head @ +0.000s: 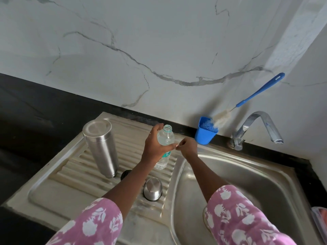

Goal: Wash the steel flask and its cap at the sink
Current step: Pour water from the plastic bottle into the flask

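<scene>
Brushed steel flask (101, 147), clear plastic bottle (163, 147), seemingly stained metal drainboard (58, 175)

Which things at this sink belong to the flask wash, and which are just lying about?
Job: steel flask, steel cap, sink basin, tap, bottle brush, probably the open plastic bottle the left hand grips.
Lying about: blue holder, plastic container at the right edge.
</scene>
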